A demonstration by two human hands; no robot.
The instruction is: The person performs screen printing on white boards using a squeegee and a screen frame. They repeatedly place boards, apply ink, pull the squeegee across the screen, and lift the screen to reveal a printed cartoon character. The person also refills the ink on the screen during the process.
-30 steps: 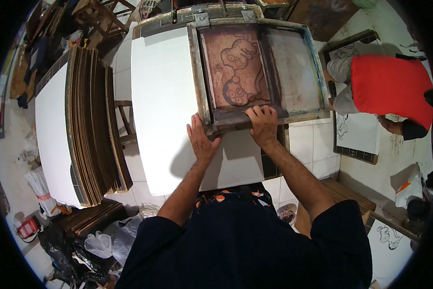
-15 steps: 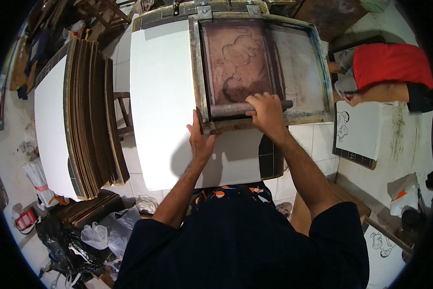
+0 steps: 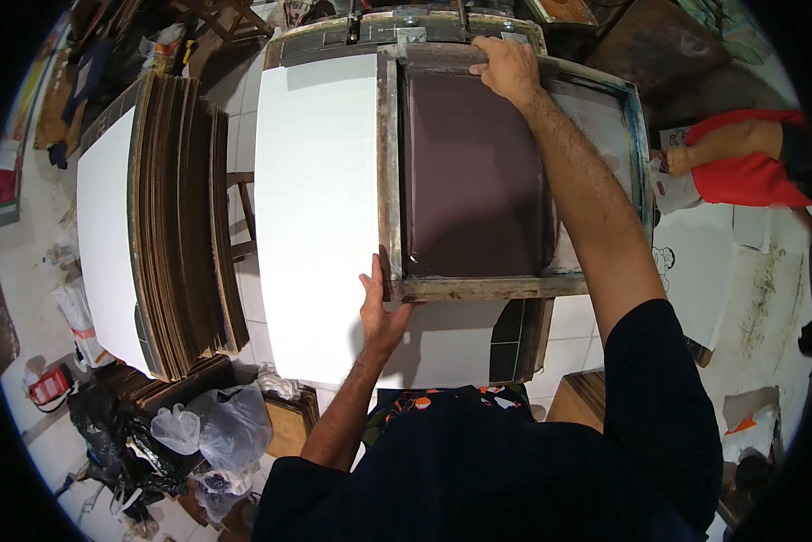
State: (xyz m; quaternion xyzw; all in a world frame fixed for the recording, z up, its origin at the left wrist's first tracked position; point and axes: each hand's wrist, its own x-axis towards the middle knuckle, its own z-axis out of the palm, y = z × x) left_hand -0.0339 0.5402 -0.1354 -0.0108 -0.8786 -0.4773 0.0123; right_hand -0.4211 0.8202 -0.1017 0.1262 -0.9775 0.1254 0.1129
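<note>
In front of me a wooden-framed printing screen (image 3: pixel 478 288) lies over the right part of a white sheet (image 3: pixel 320 208). Its mesh (image 3: pixel 474 172) is an even dark purple, with my arm's shadow across it. My left hand (image 3: pixel 383 321) grips the screen's near left corner, fingers along the outer side and thumb at the near edge. At the far end, my right hand (image 3: pixel 512 70) is closed on the squeegee (image 3: pixel 442 58), which is mostly hidden by the hand and the frame.
Metal hinges (image 3: pixel 412 36) join the screen to a board at the back. Upright boards (image 3: pixel 175 226) stand in a row at left, a white sheet on the outermost. Plastic bags (image 3: pixel 220 429) lie at lower left. Another person's arm (image 3: pixel 727 149) and red clothing are at right.
My right hand has gone from the screen's near end to its far end with the squeegee. Outline figures seen on the mesh are now covered in dark purple. My left hand stays at the corner.
</note>
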